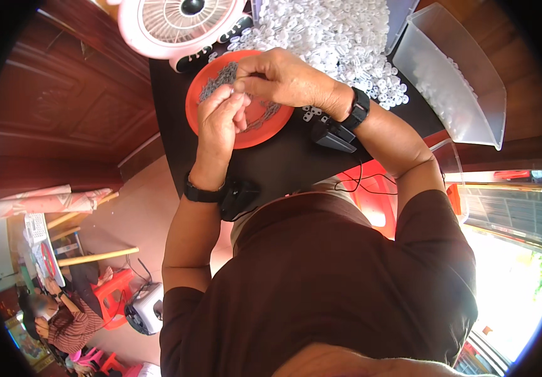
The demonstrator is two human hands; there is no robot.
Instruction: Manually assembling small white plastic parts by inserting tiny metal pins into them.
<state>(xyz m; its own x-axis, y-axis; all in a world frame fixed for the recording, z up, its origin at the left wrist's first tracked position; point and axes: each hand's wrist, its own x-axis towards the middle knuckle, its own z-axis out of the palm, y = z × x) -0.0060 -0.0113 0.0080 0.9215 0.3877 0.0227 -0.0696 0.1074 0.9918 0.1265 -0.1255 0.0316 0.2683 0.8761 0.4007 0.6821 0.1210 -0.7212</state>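
Over an orange-red round plate [252, 139], my two hands meet fingertip to fingertip. My left hand [218, 122] is closed in a pinch, its thumb and fingers pressed together. Coming in from the right, my right hand [293, 78] also pinches, its fingertips touching those of the left. Whatever lies between the fingertips is too small to make out. A heap of small dark grey pieces [222, 76] lies in the plate, partly hidden by my hands. Beside the plate, a big pile of small white plastic pieces [327, 38] spreads over the black table [264, 166].
A pink-and-white fan [158, 45] stands at the far left of the table. At the right is a clear plastic bin [472, 119] with white pieces. Black boxes [333, 136] hang at my wrists. Another person [73, 323] sits at the lower left near a red stool [115, 295].
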